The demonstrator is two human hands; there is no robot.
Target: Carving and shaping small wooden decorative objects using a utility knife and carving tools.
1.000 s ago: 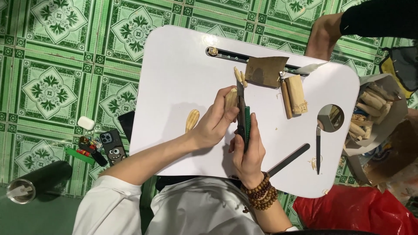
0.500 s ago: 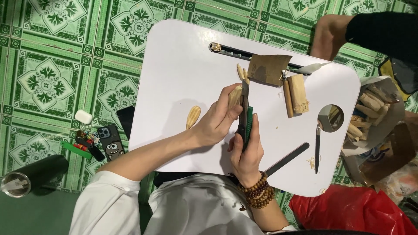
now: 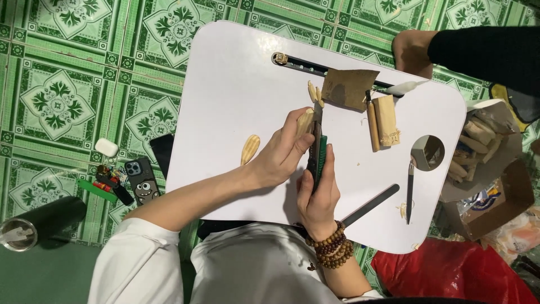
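I see the small pale wood piece (image 3: pixel 305 121) near the middle of the frame, pinched in the left hand (image 3: pixel 279 153), fingers closed around its lower end. The right hand (image 3: pixel 316 194) is wrapped shut on a green utility knife (image 3: pixel 317 155), its blade laid against the wood's right edge. To shave cleanly, I judge the strokes should be shallow and directed away from the left hand's fingertips, which sit just beside the blade.

On the white surface (image 3: pixel 225 84) a finished oval wood piece (image 3: pixel 250 149) lies left of the hands. Sandpaper (image 3: pixel 349 88), a wood block (image 3: pixel 387 120) and a carving tool (image 3: pixel 372 124) lie upper right; a file (image 3: pixel 370 205) and a thin knife (image 3: pixel 409 190) lower right. Another person's dark sleeve (image 3: pixel 486 53) reaches in at the top right edge.
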